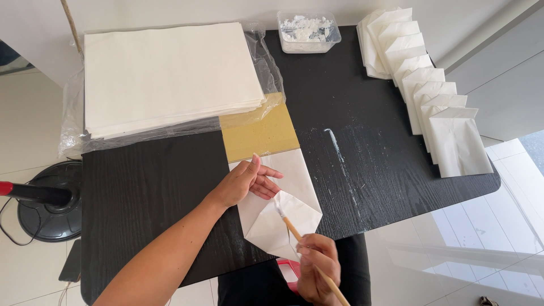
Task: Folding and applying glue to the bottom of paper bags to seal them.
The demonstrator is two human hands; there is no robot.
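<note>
- Folded white paper [286,221], half-made envelope w/ triangular flaps, lies at the near edge of the black table [158,187], its lower corner poking just past the edge.
- Left hand [245,182] lies flat on the paper's upper left part, fingers [271,173] spread & relaxed, pressing down, not gripping anything.
- Right hand [317,266] is closed round a thin wooden brush [300,241], fingers curled on the handle; handle runs down-right out of view.
- Brush tip touches the paper right near the centre where the flaps meet, just below the left fingertips.
- Yellow-brown card sheet [260,136] sits right behind the paper, touching its far edge, partly tucked under plastic wrap.
- Big stack of white paper sheets [170,73] at far left of the table, resting on clear plastic wrap [73,119] that spills past the table's edge.
- Clear plastic tub [309,31] w/ white paste inside, far edge, centre, well apart from the hands.
- White smear [337,147] streaks the table top, between the tub & the near edge, to the right of the paper.
- Row of finished white envelopes [430,96], overlapping like tiles, runs along the right side of the table, far corner to right edge.
- On the floor, left: round black fan base [51,215] w/ a cable; red-tipped black pole [31,192] across it.
- Dark phone-like thing [71,266] lies on the pale tile by the table's left near corner; can't tell more.
</note>
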